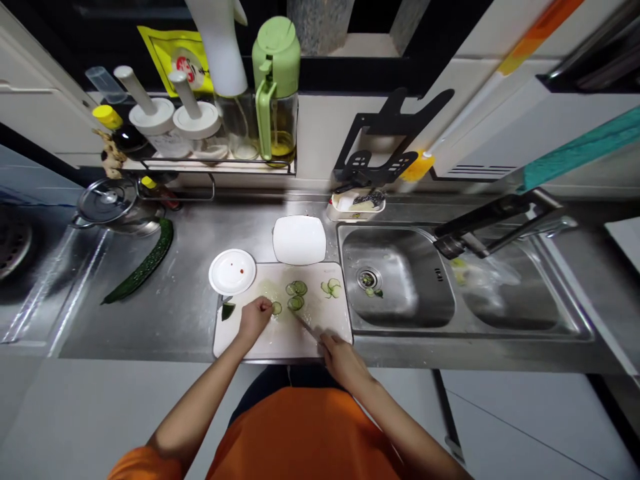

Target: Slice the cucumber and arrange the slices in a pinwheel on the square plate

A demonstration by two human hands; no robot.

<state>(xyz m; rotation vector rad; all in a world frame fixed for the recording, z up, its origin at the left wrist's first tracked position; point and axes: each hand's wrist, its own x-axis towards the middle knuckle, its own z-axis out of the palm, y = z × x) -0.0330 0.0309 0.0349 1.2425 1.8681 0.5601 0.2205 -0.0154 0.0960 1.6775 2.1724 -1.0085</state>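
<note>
While the left hand (pixel 255 319) pinches the edge of a slice (pixel 277 308) of cucumber between its fingertips, at the centre of the frame, the right hand (pixel 343 357) is closed round the handle of a knife (pixel 306 325), whose blade points up and left toward 2 small overlapping clusters of slices (pixel 297 288). A 3rd cluster (pixel 331 288) lies farther right on the same board (pixel 280 343), and a dark green piece (pixel 227 311) lies at its left edge. The board carries a faint mark near its upper right corner, too small to read.

Just above the board stands a white dish (pixel 299 240); to its left, overlapping the board's corner, is a round plate (pixel 233 272) with 2 red specks. At centre left of the frame a whole cucumber (pixel 145 267) curves up against a lidded pot (pixel 107 203). Right of centre is the sink (pixel 400 277) with 2 basins; a few cucumber bits (pixel 373 292) lie by the drain in the left basin, and the tap (pixel 493 230) reaches over from the right.

At the upper left, a shelf (pixel 250 167) bears a green-topped oil bottle (pixel 277 87) and 2 white-lidded jars (pixel 173 123). Behind them, a yellow packet (pixel 163 47) shows a round red emblem; I cannot make out its lettering.
</note>
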